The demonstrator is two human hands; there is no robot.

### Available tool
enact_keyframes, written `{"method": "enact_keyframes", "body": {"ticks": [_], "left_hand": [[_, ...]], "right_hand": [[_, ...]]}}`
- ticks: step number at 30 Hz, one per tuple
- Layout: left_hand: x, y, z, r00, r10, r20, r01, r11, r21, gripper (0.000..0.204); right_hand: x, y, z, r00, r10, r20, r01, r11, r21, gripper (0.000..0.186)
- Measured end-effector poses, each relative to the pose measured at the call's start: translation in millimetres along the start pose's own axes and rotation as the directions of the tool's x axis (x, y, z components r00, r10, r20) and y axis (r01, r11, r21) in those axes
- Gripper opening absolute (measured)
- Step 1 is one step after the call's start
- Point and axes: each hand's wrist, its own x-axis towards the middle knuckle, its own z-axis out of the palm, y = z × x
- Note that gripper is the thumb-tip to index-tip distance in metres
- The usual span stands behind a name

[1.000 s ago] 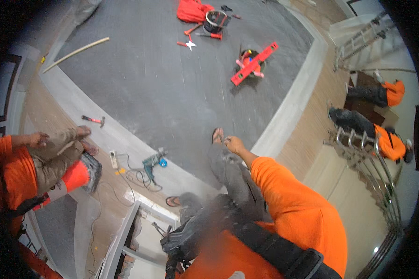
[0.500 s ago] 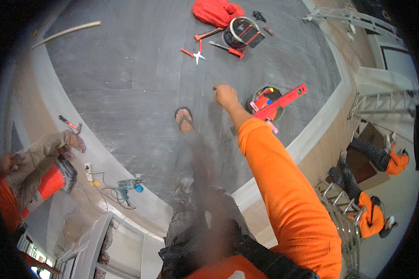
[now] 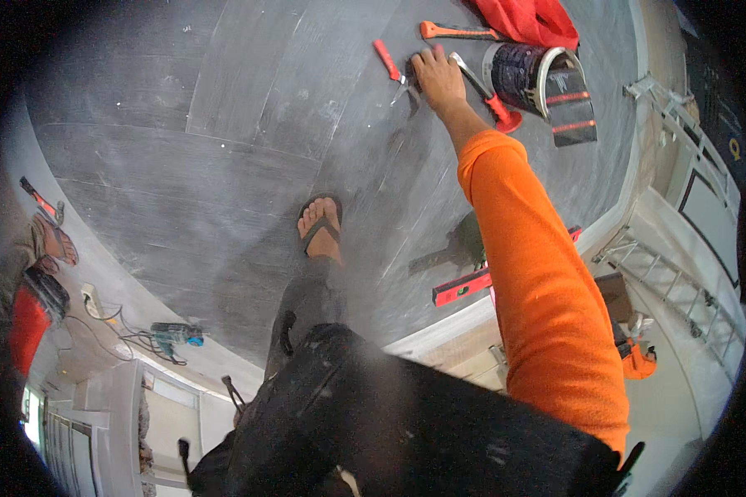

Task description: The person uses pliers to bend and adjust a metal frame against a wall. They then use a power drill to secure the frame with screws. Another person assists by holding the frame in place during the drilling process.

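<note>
My right hand (image 3: pixel 439 80) reaches down, fingers slightly spread, over a pair of red-handled snips (image 3: pixel 384 60) lying on the dark floor. It covers part of the snips, and a bit of red shows at its fingertips. No firm grip can be made out. Right beside the hand lies a metal bar tool with a red hand guard (image 3: pixel 499 108). An orange-handled tool (image 3: pixel 456 31) lies just beyond. My left hand is out of the picture.
A black bucket (image 3: pixel 514 73) lies tipped near a red cloth bag (image 3: pixel 530 18). A red spirit level (image 3: pixel 461 287) is partly behind my right sleeve. At left are a power drill (image 3: pixel 174 334) with its cord, a hammer (image 3: pixel 41 200) and another person's foot (image 3: pixel 56 242). A ladder (image 3: pixel 667 277) stands right.
My right hand has moved forward and down to the snips. The view has shifted toward the bucket and tools, and the spirit level is now partly behind my arm.
</note>
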Motion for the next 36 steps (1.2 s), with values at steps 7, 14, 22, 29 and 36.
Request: {"method": "enact_keyframes", "body": {"ticks": [7,14,22,29,36], "left_hand": [[-6,-55,24,0.976,0.179,0.125,-0.120,0.917,-0.380,0.029],[-111,-158,-4,0.997,0.072,0.034,-0.062,0.970,-0.235,0.022],[-157,-250,-56,0.816,0.301,-0.493,-0.386,0.919,-0.079,0.046],[-235,-315,-188,0.665,0.039,-0.746,-0.591,0.638,-0.494,0.042],[-213,-448,-213,0.645,-0.112,-0.756,-0.576,0.579,-0.577,0.034]], "right_hand": [[-83,-83,-57,0.981,0.194,0.012,-0.149,0.708,0.690,0.021],[-237,-242,-323,0.963,-0.150,0.222,-0.178,0.262,0.949,0.036],[-389,-399,-652,0.783,-0.615,-0.095,0.317,0.263,0.911,0.030],[-550,-601,-829,0.412,-0.757,-0.506,0.756,-0.026,0.654,0.034],[-632,-803,-934,0.257,-0.693,-0.673,0.878,-0.124,0.463,0.033]]}}
